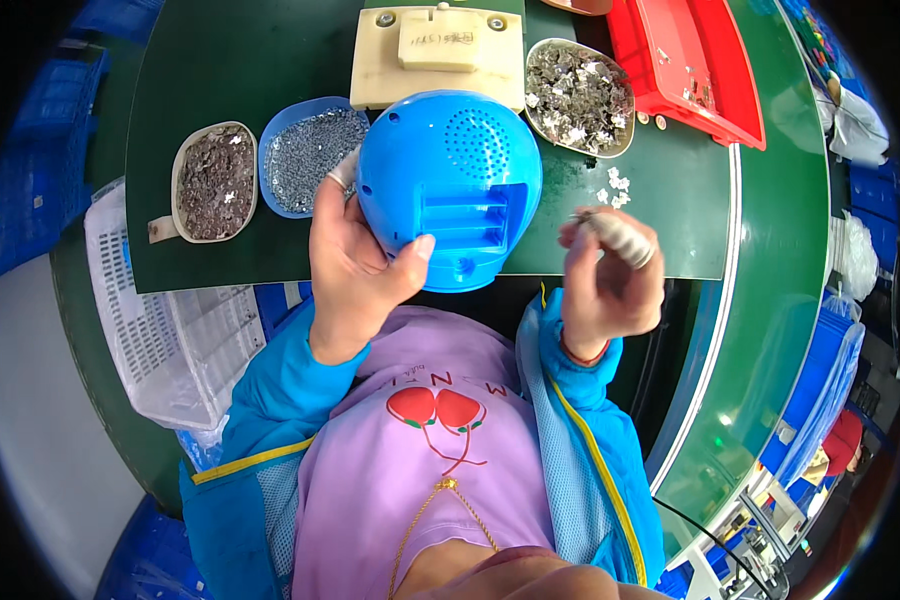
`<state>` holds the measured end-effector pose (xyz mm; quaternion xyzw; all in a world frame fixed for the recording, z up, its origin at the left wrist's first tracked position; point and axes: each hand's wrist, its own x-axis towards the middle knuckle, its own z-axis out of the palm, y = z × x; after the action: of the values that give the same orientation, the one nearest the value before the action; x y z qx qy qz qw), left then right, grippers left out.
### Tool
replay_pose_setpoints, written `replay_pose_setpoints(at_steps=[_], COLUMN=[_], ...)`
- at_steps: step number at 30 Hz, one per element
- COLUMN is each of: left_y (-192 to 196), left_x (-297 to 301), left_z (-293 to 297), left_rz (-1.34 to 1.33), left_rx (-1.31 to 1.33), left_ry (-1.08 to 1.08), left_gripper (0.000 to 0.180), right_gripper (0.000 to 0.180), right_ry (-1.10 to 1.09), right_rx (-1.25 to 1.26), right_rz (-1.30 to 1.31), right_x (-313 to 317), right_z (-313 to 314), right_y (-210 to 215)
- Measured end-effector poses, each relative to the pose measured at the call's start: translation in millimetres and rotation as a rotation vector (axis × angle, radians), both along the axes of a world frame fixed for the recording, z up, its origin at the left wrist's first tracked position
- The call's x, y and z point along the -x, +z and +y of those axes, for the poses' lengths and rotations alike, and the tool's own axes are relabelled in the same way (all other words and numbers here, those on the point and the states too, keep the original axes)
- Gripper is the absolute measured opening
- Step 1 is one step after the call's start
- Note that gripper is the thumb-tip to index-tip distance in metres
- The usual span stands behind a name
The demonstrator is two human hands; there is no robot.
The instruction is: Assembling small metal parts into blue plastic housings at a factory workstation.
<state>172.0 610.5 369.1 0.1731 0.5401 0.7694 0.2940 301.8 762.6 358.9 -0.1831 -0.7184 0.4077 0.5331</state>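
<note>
A round, glossy blue plastic housing (390, 150) is tilted up in front of me, with a speaker grille of small holes and an open battery compartment facing me. My left hand (355, 255) grips it by its left side, the thumb on the front beside the compartment and a finger with a white covering at the edge behind. To the right of the housing and apart from it, my right hand (615, 270) is raised with thumb and fingers pinched together. A small dark bit shows at its fingertips, too small to name. White wrapping covers one finger.
Behind the housing is a cream fixture block (370, 75). Bowls of small parts flank it: a beige bowl (181, 170), a blue bowl (266, 150) and another beige bowl (625, 135). Small white pieces (615, 185) lie near a red tray (745, 110). A white basket (130, 320) stands left.
</note>
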Motion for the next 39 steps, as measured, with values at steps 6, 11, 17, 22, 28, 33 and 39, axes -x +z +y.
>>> replay_pose_setpoints(at_steps=[6, 11, 17, 22, 28, 33, 39], left_y=[0.1, 0.3, -3.5, 5.6, 24.1, 45.3, -41.0], left_x=[-12.0, -18.6, -19.4, -14.6, 8.8, 107.1, 332.4], left_z=[0.6, -4.5, -5.9, -4.7, -17.5, -26.1, 39.2], left_rz=[0.257, 0.308, 0.433, 0.167, -0.099, -0.164, -0.028], left_rx=[0.034, 0.040, 0.045, 0.016, -0.037, -0.168, 0.180], left_ry=[0.087, 0.116, 0.147, 0.116, 0.132, 0.125, 0.596], left_gripper=[0.095, 0.101, 0.097, 0.088, 0.081, 0.072, 0.081], right_gripper=[0.038, 0.035, 0.032, 0.036, 0.069, 0.056, 0.037], right_ry=[-0.084, -0.138, -0.117, -0.040, -0.019, 0.291, 0.502], right_rx=[-0.577, -0.658, -0.590, -0.601, -0.024, -0.055, 0.104], right_rz=[-0.254, -0.391, -0.386, -0.544, 0.293, -0.075, -0.300], right_x=[17.1, 17.1, 14.7, 4.7, 36.6, 12.0, 7.2], right_z=[-6.3, -14.3, -15.0, -23.7, -30.1, -22.1, -35.0], right_y=[7.5, 1.6, -0.9, 8.3, 1.4, -18.0, -40.5])
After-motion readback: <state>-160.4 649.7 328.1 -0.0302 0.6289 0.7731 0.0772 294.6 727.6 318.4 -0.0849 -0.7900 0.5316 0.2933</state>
